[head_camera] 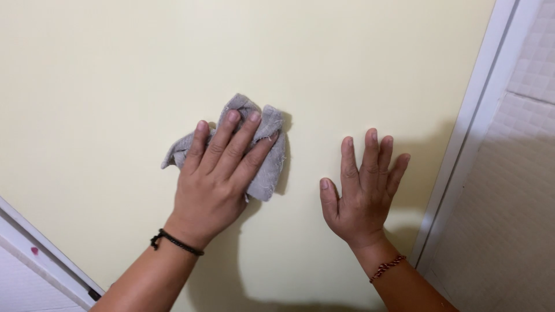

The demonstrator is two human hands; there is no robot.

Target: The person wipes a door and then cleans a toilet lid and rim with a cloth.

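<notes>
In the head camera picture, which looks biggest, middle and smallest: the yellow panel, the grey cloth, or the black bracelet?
1. Pale yellow panel, by far the largest; it fills most of the view.
2. Grey cloth, crumpled under the left hand.
3. Black bracelet, a thin band on the left wrist.

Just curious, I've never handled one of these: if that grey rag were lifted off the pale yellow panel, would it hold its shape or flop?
The grey rag would probably flop: it lies crumpled, with frayed edges, under the left hand. It looks thin, so likely light. It probably slides easily on the smooth panel.
</notes>
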